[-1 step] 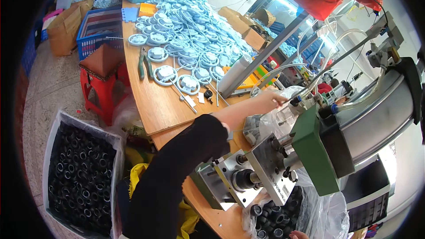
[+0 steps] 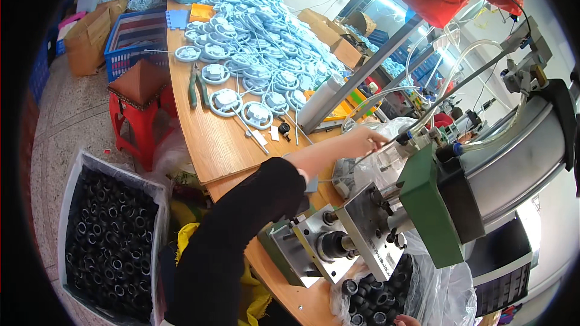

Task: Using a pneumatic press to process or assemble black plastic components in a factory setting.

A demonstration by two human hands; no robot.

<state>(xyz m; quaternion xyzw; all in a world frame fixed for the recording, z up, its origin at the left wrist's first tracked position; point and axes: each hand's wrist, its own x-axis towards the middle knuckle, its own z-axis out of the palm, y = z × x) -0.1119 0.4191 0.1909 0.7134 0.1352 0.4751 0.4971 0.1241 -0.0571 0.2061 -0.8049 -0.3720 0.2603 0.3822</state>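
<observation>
My left hand (image 2: 364, 141) reaches out across the bench, beside the press and above a clear plastic bag (image 2: 370, 175). Its fingers are curled together; whatever they hold, if anything, cannot be made out. Just below stands the metal press tooling (image 2: 368, 229), with a black round part (image 2: 331, 245) between its plates. Only a bit of my right hand (image 2: 407, 321) shows at the lower edge, its fingers mostly cut off. It is nearest to the black ribbed rings (image 2: 377, 296) lying in a clear plastic bag beside the press.
A large heap of light-blue ring-shaped parts with cables (image 2: 260, 48) covers the far bench. Green-handled pliers (image 2: 198, 87) lie at its edge. At left stand a lined box (image 2: 162, 205) of black rings and a red stool (image 2: 130, 121). The green press head (image 2: 426, 205) rises at right.
My left hand and forearm have shifted slightly left. My right hand has hardly moved, and the press looks the same.
</observation>
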